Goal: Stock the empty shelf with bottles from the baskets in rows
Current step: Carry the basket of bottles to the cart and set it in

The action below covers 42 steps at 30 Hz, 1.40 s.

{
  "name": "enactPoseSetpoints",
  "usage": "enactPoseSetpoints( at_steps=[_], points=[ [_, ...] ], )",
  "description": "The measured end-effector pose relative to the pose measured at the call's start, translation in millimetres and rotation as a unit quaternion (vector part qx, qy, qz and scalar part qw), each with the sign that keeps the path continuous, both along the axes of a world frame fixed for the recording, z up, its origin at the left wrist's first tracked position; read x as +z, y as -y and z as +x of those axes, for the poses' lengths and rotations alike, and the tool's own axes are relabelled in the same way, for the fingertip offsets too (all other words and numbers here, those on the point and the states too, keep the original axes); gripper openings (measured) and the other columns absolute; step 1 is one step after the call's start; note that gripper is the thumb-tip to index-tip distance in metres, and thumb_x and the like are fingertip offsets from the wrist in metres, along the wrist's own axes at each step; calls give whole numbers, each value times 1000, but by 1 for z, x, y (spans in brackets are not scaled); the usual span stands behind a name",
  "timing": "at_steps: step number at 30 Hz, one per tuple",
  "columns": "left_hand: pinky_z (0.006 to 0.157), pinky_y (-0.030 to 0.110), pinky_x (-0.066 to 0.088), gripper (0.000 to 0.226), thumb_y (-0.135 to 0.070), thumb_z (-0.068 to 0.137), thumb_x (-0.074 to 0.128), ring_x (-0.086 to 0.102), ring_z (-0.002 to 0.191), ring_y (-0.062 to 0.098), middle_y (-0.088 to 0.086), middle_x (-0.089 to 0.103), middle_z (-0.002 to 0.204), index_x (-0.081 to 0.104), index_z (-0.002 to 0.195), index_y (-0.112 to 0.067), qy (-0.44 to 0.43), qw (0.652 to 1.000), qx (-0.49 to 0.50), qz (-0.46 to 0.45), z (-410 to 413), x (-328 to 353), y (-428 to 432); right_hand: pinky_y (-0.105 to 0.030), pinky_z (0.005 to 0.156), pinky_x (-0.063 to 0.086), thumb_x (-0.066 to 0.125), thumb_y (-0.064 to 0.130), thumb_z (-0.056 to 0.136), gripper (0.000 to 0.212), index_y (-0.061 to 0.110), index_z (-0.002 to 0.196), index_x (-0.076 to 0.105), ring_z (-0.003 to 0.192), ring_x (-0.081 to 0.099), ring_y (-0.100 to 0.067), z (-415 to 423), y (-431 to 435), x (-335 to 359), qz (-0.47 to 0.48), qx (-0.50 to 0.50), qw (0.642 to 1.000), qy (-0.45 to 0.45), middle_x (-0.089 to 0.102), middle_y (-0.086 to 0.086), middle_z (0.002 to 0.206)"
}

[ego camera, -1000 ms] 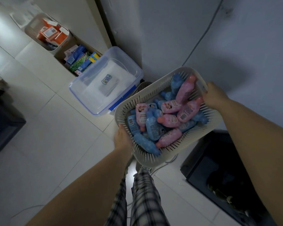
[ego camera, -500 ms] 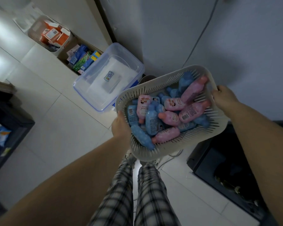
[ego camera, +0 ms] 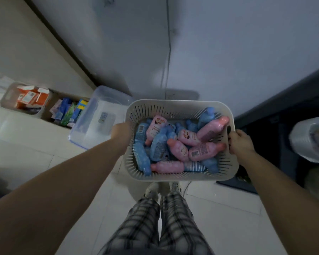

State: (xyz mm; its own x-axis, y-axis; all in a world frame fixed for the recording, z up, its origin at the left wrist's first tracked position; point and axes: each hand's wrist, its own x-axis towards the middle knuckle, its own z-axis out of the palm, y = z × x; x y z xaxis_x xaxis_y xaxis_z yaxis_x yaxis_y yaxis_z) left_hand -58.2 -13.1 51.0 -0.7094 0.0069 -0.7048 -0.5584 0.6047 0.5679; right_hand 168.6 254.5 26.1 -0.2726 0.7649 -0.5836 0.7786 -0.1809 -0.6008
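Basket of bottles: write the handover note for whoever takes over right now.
Hands: left hand grips the left rim of the basket; right hand grips its right rim.
Things: the basket is held level above the floor, with pink bottles and blue bottles heaped inside.
Done: basket lifted.
Left: all stocking. No bottle is out of the basket, and no shelf rows are in view.

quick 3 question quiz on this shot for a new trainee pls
1. True or false: the left hand and right hand each grip a side of the basket.
2. The bottles in the basket are: A) green and yellow B) pink and blue C) all white
3. Fill in: the clear lidded tub sits to the basket's ____.
Key: 1 true; 2 B; 3 left
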Motion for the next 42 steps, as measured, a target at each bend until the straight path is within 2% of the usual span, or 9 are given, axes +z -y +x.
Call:
enactPoseSetpoints(
  at_steps=[3,7,11,18,21,24,29,38,42],
  points=[
    [43,23,34,27,-26,91,52,50,52,20,7,55,63,59,70,-10,-7,1000,-28,9,5,12,-10,-29,50,34,43,15,92,24,8,70,51,52,44,-25,31,15,21,15,-74,997,-10,52,-16,69],
    [54,27,42,26,-28,89,54,58,62,24,7,64,68,67,79,-8,-9,996,-88,19,7,26,-19,-30,48,34,43,15,92,25,9,68,51,51,44,-27,68,48,49,35,-145,989,-12,52,-15,65],
    [49,26,34,30,-31,89,55,46,49,21,-2,51,47,56,64,-14,30,991,-116,51,9,27,-23,-29,49,34,44,16,90,23,10,70,54,53,47,-25,104,94,60,25,-224,974,-26,53,-12,66],
    [82,42,55,29,-44,79,66,61,82,26,10,63,82,59,74,-16,35,948,-316,37,64,4,-59,-25,45,34,49,20,94,22,10,80,61,48,48,-20,206,165,72,16,-393,918,-57,56,-6,64],
    [64,30,46,21,-29,88,63,54,57,22,7,57,65,58,79,-10,34,939,-337,62,104,19,-72,-26,46,35,48,20,94,21,9,81,60,48,49,-20,242,195,71,12,-456,888,-58,55,-6,64],
    [56,28,41,22,-29,91,54,52,55,21,2,59,62,62,84,-10,68,916,-391,54,152,31,-77,-23,42,35,45,18,93,22,11,78,59,47,48,-20,280,231,72,15,-510,859,-43,55,-8,63],
    [44,27,27,39,-23,95,50,35,38,17,-7,41,33,46,57,-15,76,874,-477,44,209,30,-84,-20,37,32,45,13,93,26,10,69,56,43,44,-22,325,290,71,27,-579,814,-32,51,-10,58],
    [33,14,21,38,-19,93,50,27,21,8,-7,34,28,42,56,-14,44,755,-652,56,385,65,-65,-27,44,33,47,19,90,27,12,64,54,43,41,-22,426,431,86,39,-726,685,-36,49,-12,56],
    [37,17,21,37,-23,93,52,28,26,11,-8,34,32,46,57,-15,59,709,-700,61,455,70,-33,-19,32,27,45,16,94,29,10,66,50,42,38,-22,462,495,97,52,-780,623,-39,44,-12,57]
  ],
)
